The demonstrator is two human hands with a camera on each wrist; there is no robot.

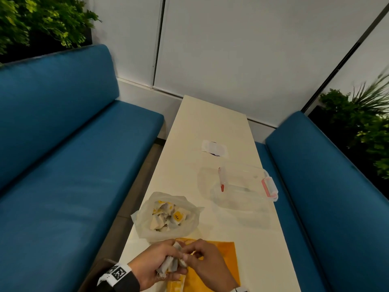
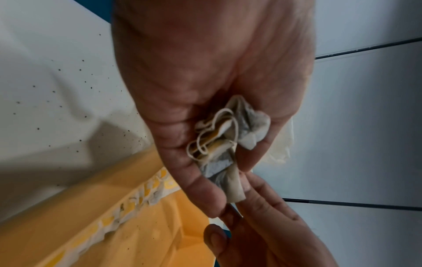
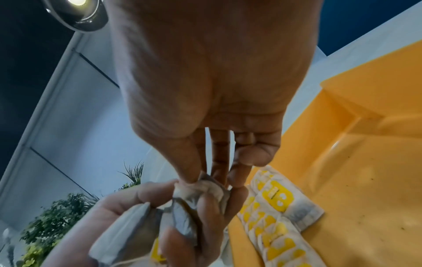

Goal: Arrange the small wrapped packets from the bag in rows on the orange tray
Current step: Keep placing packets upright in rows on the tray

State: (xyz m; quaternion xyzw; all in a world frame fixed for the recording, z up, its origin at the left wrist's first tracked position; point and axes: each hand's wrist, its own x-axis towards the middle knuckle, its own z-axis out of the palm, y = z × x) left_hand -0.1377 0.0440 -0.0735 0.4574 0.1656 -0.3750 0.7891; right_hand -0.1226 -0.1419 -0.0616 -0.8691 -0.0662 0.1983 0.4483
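Currently left hand grip clutches a bunch of packets over the tray; right hand grip pinches one packet from it.

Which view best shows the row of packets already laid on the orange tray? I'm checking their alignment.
The right wrist view: the row of white, yellow-printed wrapped packets lies overlapped along one wall of the orange plastic tray. The left wrist view shows the row blurred. In the head view the hands hide most of it.
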